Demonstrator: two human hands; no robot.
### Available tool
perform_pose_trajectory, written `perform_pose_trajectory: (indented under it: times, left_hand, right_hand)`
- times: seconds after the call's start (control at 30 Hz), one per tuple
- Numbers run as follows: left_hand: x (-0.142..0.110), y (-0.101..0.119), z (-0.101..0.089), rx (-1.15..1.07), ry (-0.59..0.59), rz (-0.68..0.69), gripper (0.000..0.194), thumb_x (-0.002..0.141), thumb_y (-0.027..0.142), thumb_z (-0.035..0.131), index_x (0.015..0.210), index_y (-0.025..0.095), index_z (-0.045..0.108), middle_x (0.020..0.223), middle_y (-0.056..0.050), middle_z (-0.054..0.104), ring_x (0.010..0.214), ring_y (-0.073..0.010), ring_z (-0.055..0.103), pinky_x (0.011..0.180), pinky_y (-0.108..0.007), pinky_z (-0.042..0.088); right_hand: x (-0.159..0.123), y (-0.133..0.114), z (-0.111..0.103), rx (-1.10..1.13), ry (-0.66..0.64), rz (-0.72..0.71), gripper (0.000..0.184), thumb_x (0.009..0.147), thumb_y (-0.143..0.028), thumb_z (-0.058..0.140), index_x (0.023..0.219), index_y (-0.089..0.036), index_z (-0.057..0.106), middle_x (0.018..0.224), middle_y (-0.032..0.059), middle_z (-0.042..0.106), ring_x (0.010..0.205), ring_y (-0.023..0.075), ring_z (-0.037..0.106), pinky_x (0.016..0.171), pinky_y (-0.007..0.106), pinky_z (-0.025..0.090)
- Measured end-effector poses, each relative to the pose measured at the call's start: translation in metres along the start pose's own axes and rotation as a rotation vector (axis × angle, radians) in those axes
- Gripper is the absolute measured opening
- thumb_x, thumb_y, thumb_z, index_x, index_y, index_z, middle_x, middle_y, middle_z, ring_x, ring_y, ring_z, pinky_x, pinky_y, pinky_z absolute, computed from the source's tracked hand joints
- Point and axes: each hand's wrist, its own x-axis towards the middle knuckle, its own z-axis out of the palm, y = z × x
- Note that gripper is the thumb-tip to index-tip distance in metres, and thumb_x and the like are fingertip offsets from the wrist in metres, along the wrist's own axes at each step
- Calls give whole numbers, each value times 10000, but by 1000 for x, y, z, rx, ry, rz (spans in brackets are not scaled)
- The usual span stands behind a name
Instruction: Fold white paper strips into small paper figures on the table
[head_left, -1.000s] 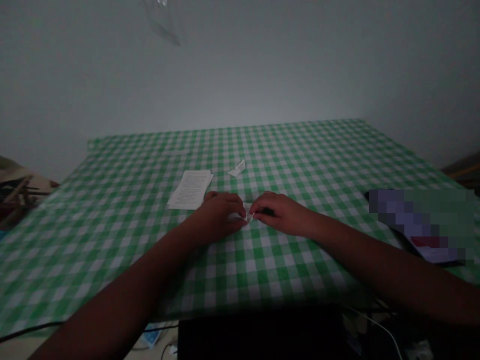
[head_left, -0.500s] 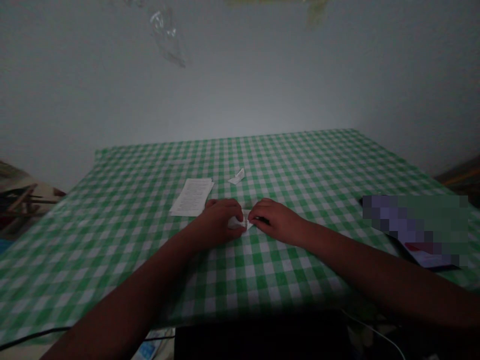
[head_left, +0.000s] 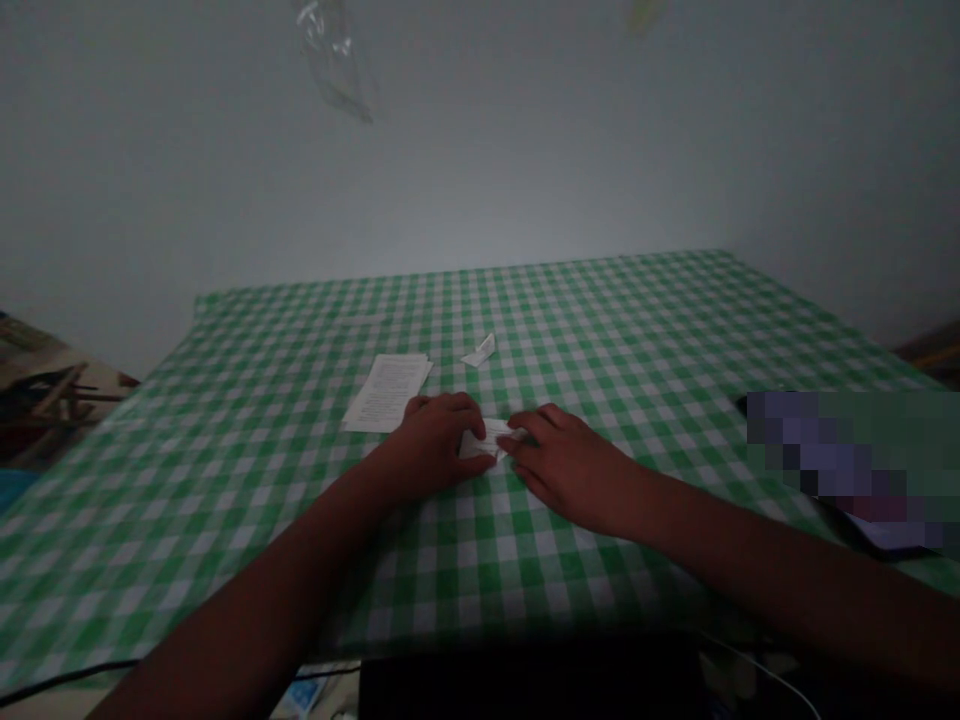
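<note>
Both my hands rest together on the green-and-white checked tablecloth [head_left: 600,330] near its middle. My left hand [head_left: 439,445] has its fingers curled down onto a small white folded paper [head_left: 491,440]. My right hand [head_left: 566,455] lies against the paper's right end, with its fingertips pressed on it. Most of the paper is hidden under the fingers. The room is dim.
A printed white sheet [head_left: 388,390] lies just beyond my left hand. A small white paper scrap [head_left: 480,352] sits farther back. A blurred dark flat object [head_left: 855,470] lies at the right edge. A cable [head_left: 45,680] hangs below the table's front left.
My right hand has flattened and slid slightly toward me along the paper. The left hand stays on the paper. The view shifted a little.
</note>
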Motion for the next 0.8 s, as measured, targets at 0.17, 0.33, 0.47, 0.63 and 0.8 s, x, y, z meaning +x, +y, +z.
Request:
perform_pose_trajectory:
  times: [0.17,0.33,0.47,0.63,0.8]
  left_hand:
    - [-1,1,2,12,26,-18,202,810,372,712,941,236,640,1082,1,635,1087,-241,594,973,-461,300]
    - [-1,3,2,14,38,-7,186,819,380,700,921,236,642,1074,2,641,1077,-244,593,978,-471,295]
    - [0,4,4,2,45,-31,222,827,423,697,921,231,637,1057,-9,643,1069,-244,593,959,-459,317]
    - [1,0,8,16,40,-42,246,811,431,711,938,234,635,1099,-23,636,1103,-259,574,959,-458,326]
    - [0,0,7,-8,28,-52,272,812,463,707,934,232,631,1123,-30,634,1102,-266,574,971,-465,337]
  right_hand:
    - [-3,2,0,-2,-31,84,420,1006,-356,443,1391,-245,569,1480,126,473,1312,356,426,1021,548,439]
    - [-3,2,-2,7,-56,83,436,1003,-345,447,1416,-247,544,1497,129,452,1319,357,421,1028,555,435]
    - [-3,4,-3,20,-60,77,447,1001,-351,450,1430,-250,526,1506,131,440,1326,356,413,1031,560,430]
    - [-2,7,-5,40,-56,56,434,1006,-338,439,1413,-235,544,1470,143,477,1301,342,437,1020,547,441]
    - [-1,10,-6,64,-50,35,401,1009,-317,437,1366,-225,595,1399,144,543,1262,321,474,1020,524,444]
